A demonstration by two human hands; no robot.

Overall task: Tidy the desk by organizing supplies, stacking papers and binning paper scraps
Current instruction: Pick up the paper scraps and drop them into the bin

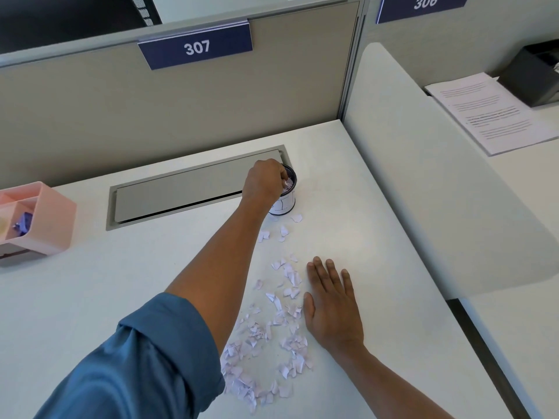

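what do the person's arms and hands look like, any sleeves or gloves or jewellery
Both hands are bare: no gloves, rings or watch show on the left hand or the right hand. The left arm wears a blue sleeve, rolled or pushed up to about the elbow with a folded cuff, leaving the forearm bare. The right forearm is bare as far as the frame shows.

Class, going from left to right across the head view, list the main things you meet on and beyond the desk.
Pink organizer → grey cable hatch → small bin with the left hand over it → right hand flat on the desk → printed papers → black box.
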